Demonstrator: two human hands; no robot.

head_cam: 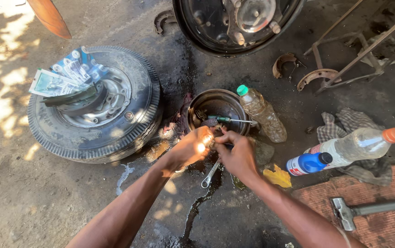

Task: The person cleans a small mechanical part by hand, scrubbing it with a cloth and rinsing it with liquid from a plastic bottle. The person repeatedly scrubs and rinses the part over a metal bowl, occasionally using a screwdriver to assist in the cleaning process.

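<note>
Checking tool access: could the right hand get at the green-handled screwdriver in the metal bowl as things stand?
Probably yes: the screwdriver lies uncovered in the open bowl, just beyond the right hand, though both hands are busy with a small part.

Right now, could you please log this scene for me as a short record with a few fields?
Setting: oil-stained concrete floor, outdoors in sun
Left hand: grips a small metal part, unclear which
Right hand: works on the same part
Beneath hands: spanner
Behind hands: metal drum holding a screwdriver
Left: tyre lying flat
Right: three plastic bottles, hammer
</note>
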